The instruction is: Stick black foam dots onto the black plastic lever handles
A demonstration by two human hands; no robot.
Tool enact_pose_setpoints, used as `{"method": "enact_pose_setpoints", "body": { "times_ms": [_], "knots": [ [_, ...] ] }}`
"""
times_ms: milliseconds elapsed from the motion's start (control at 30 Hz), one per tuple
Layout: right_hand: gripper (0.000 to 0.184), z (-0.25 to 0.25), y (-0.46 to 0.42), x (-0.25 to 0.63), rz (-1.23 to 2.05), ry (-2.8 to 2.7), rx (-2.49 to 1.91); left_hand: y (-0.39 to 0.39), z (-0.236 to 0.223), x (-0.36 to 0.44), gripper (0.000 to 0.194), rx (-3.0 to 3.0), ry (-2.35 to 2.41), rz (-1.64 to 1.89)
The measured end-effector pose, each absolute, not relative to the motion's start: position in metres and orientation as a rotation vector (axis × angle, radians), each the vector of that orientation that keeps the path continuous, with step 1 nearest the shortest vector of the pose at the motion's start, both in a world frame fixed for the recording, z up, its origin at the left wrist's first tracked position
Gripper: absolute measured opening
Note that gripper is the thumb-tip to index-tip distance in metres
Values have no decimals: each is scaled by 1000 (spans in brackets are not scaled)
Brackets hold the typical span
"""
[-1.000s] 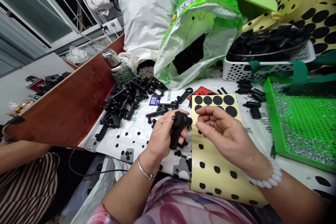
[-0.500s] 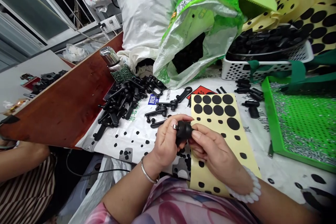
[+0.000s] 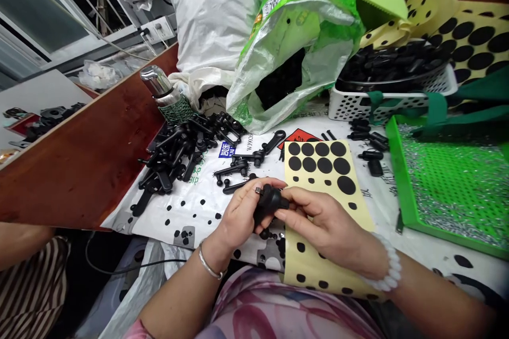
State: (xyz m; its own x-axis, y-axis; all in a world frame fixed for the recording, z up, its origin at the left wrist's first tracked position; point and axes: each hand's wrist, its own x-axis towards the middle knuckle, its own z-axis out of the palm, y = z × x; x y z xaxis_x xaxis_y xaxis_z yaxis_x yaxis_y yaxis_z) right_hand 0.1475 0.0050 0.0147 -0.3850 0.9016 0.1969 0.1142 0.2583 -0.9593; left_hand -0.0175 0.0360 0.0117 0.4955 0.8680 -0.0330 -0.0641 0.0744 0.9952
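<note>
Though raised, left hand (image 3: pixel 240 217), right hand (image 3: pixel 322 225) pinching fitting (image 3: pixel 269 202)

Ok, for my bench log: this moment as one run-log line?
Left hand: holds black plastic fitting | right hand: touching it | beside: yellow sheet of black dots

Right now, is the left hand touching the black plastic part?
Touching: the head view shows the left hand closed around the black plastic part, its fingers pressed against it.

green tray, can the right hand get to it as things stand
Probably yes. The right hand is at the black part held in the left hand, but only the flat yellow sheet lies between it and the green tray, and nothing upright seems to block the way.
</note>
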Motion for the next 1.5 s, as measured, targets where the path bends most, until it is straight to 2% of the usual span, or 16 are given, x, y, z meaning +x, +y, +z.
{"method": "enact_pose_setpoints", "body": {
  "times_ms": [100, 167, 200, 267, 333, 400, 667, 800, 900, 1067, 1133, 1233, 1500],
  "knots": [
    [20, 4, 4, 147, 521, -1887, -1072, 35, 7, -14, 42, 1244, 800, 834],
    [20, 2, 3, 145, 357, -1882, -1131, 34, 7, -11, 43, 1215, 845, 843],
    [21, 2, 2, 143, 455, -1862, -1129, 33, 8, -10, 44, 1220, 865, 843],
    [23, 7, -2, 139, 857, -1715, -1074, 31, 11, -9, 44, 1263, 893, 860],
    [26, 12, -8, 133, 1316, -1404, -973, 28, 15, -9, 44, 1331, 911, 915],
    [29, 16, -17, 127, 1601, -1083, -891, 23, 18, -9, 45, 1403, 906, 1001],
    [38, 30, -35, 117, 2044, -494, -602, 13, 13, -17, 41, 1740, 700, 1253],
    [45, 31, -30, 114, 2161, -561, -588, 18, 9, -18, 38, 1775, 736, 1330],
    [53, 23, -19, 131, 1821, -1056, -885, 29, 10, -22, 38, 1628, 921, 1311],
    [30, 6, 5, 202, 545, -1817, -1694, 56, 9, -56, 40, 1636, 1304, 1222],
    [27, 0, 13, 225, 177, -2010, -2023, 67, 3, -72, 38, 1718, 1478, 1161],
    [27, -7, 19, 239, 17, -2170, -2199, 77, -9, -86, 35, 1866, 1648, 1072],
    [25, -13, 20, 234, 14, -2165, -2271, 78, -13, -87, 29, 2170, 1778, 967]
  ]
}}
